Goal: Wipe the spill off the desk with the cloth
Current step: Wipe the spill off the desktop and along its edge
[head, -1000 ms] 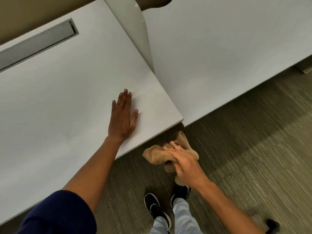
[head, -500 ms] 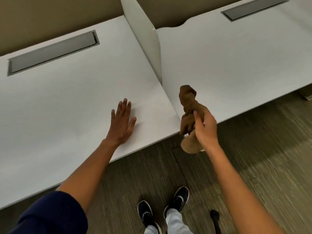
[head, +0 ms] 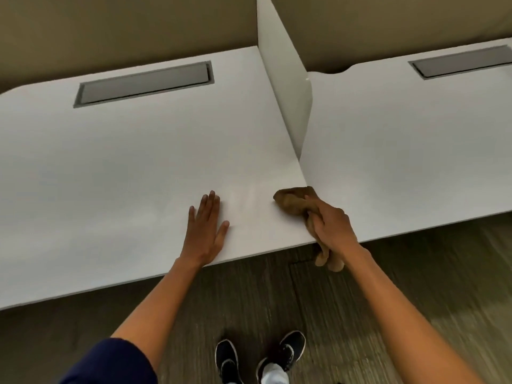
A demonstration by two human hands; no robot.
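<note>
A bunched brown cloth (head: pixel 291 201) lies on the near right corner of the white desk (head: pixel 124 167), its tail hanging below the desk edge. My right hand (head: pixel 333 225) grips the cloth, fingers curled round it. My left hand (head: pixel 206 227) rests flat on the desk with straight fingers, a little left of the cloth. Between the two hands a faint pale streak (head: pixel 243 198) shows on the desktop; I cannot tell whether it is liquid.
A white divider panel (head: pixel 288 87) stands upright between this desk and a second white desk (head: pixel 401 139) on the right. Each desk has a grey cable tray lid (head: pixel 144 84) at the back. Below are dark carpet and my black shoes (head: pixel 279 353).
My right hand has brought the cloth from mid-air in front of the desk edge down onto the desk's near right corner. The left hand stays flat on the desk. The view has tilted up.
</note>
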